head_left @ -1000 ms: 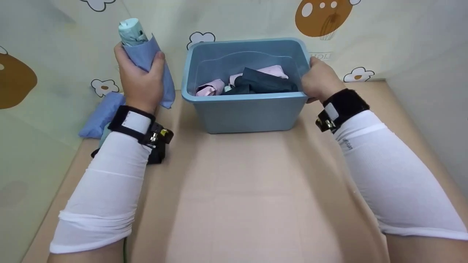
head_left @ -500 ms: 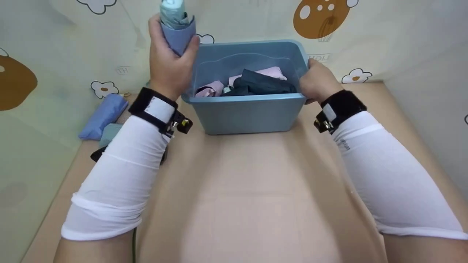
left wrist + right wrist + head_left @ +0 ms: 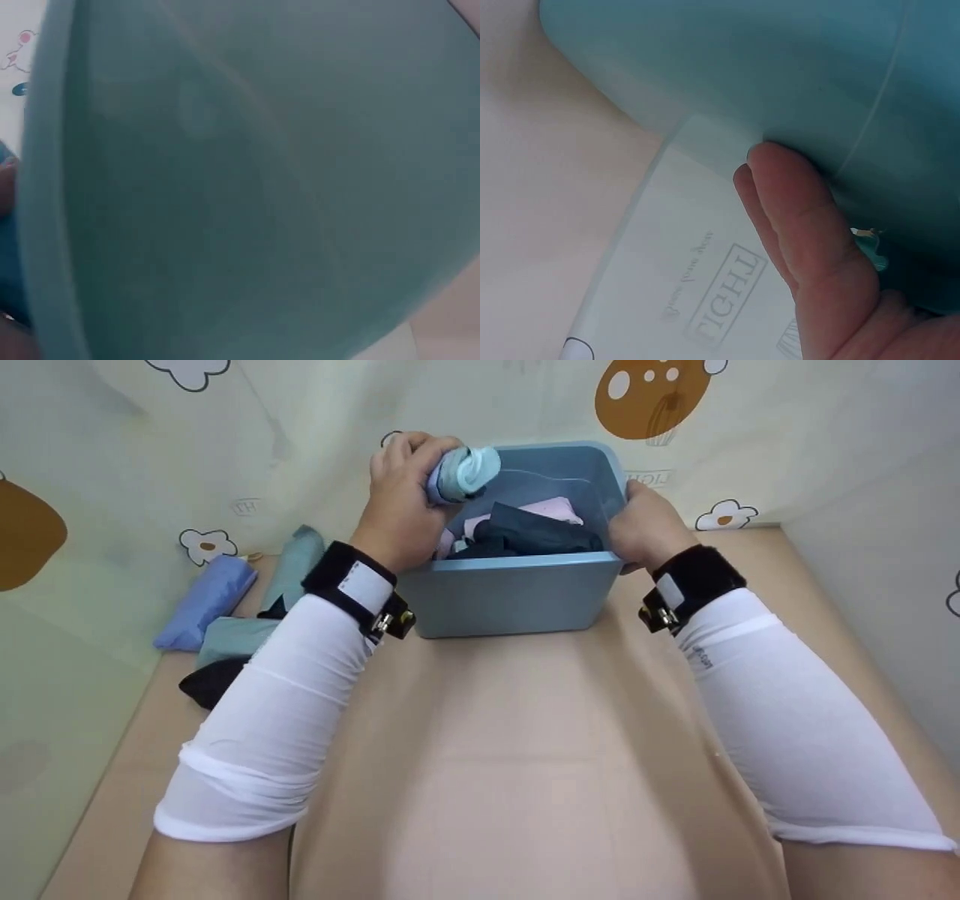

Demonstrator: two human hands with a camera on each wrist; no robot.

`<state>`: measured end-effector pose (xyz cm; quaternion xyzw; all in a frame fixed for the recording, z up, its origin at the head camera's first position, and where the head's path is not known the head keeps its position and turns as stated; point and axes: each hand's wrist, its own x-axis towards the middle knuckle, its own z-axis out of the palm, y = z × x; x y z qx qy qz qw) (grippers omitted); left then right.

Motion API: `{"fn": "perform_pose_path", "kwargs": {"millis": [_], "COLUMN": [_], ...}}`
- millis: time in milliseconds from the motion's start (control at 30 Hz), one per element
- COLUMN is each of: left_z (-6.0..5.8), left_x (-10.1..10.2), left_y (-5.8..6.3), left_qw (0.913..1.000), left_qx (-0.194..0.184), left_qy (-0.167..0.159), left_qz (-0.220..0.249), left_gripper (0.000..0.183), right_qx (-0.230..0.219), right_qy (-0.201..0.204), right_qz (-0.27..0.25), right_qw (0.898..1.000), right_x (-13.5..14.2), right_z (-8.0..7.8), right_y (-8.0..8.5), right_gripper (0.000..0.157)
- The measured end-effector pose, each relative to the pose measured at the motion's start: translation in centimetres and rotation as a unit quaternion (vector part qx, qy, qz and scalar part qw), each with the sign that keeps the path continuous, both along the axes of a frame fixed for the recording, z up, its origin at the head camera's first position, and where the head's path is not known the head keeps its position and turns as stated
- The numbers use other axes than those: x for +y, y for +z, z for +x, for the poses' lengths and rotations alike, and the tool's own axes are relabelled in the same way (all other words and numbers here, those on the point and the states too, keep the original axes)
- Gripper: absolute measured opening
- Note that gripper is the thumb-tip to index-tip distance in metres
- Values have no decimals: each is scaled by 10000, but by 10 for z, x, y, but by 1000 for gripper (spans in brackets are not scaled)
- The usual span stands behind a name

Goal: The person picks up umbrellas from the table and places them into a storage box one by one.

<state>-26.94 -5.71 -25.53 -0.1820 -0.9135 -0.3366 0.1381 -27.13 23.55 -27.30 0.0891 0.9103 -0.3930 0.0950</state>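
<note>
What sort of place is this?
Perhaps a small indoor work corner: a flat beige surface, a pale backdrop printed with white flowers, and a rectangular blue-grey plastic bin with pink and dark fabric bundles inside.

Soft, even light in the head view, diffuse shadows on the tan tabletop (image 3: 495,780), left wrist view dim and hazy, bin wall (image 3: 225,187) blurred, right wrist view dim, right hand (image 3: 829,259) shaded

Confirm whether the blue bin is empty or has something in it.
Not empty: in the head view, a dark bundle and a pink bundle lie inside the blue bin, with bare inner wall visible above them.
</note>
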Motion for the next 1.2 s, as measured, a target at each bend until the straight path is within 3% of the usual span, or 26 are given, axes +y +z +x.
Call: {"fn": "perform_pose_path", "kwargs": {"millis": [200,500,700,1067,1200], "left_z": [-6,-14,-16,-18,-20], "left_x": [1,3,4,6,6], "left_y": [-8,-11,-11,-10,-10], "left_qw": [9969,9825,9752,9594,9537], "left_qx": [-400,-996,-1541,-2171,-2321], "left_qy": [-69,-180,-251,-378,-498], "left_qz": [-670,-1563,-1570,-1761,-1844], "left_gripper": [58,57,60,59,48], "right_qx": [21,133,72,36,49], "right_qy": [-2,8,-9,-11,-12], "right_qz": [-5,-63,-77,-24,-36], "right_qw": [10000,9999,9999,10000,10000], "right_x": [0,0,0,1,1], "right_z": [0,0,0,0,0], "right_y": [0,-2,-2,-1,-1], "right_gripper": [64,64,63,65,65]}}
